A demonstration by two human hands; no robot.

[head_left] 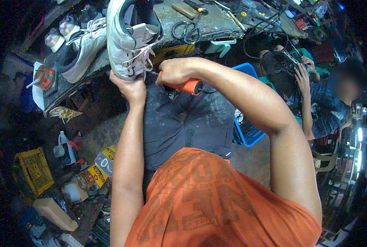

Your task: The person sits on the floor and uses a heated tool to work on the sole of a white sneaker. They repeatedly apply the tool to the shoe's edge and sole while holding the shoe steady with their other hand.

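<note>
My left hand [130, 87] is closed round the toe end of a worn white lace-up sneaker [119, 49], which it holds up at the bench edge. My right hand [177, 70] is wrapped round a tool with an orange cylindrical handle [190, 87]. A dark cord seems to come from the handle's end. The tool's tip is close to the sneaker's toe, but whether it touches cannot be made out. Another white sneaker [88, 51] lies on the bench left of the held one.
Black-handled scissors [187, 31] lie on the cluttered workbench [220, 25]. An orange tub [44, 78] stands at its left end. A blue plastic basket [249, 138] is right of my legs. At the right another person [323, 103] handles a dark item. A yellow crate [34, 171] sits lower left.
</note>
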